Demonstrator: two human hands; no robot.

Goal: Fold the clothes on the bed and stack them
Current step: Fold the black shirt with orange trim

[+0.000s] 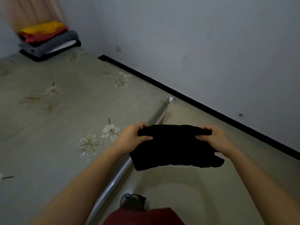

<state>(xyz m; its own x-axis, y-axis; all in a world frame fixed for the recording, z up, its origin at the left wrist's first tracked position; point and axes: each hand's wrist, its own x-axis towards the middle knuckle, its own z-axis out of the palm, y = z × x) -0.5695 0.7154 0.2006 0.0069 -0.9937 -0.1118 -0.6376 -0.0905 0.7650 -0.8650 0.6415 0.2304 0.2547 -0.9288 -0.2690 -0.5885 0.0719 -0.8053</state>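
Both hands hold one black garment [175, 148], already folded into a small packet. The left hand [133, 135] grips its left end and the right hand [214, 137] grips its right end, each with fingers curled over the top fold and the thumb underneath. The long axis of the garment runs from hand to hand, and its lower part hangs freely below them.

The garment is not on the bed [56, 111]. It is in the air over the floor [186, 189], just beside the side edge of the bed, with the left hand about above that edge.

The stack [48, 41] of folded clothes sits at the far corner of the bed, beside a curtain [32, 10], well apart from the hands. It lies ahead and to the left of them, so the left hand is the nearer one. I judge that the folding of this piece is nearly finished, and the next move must carry it diagonally across the bed towards that corner.
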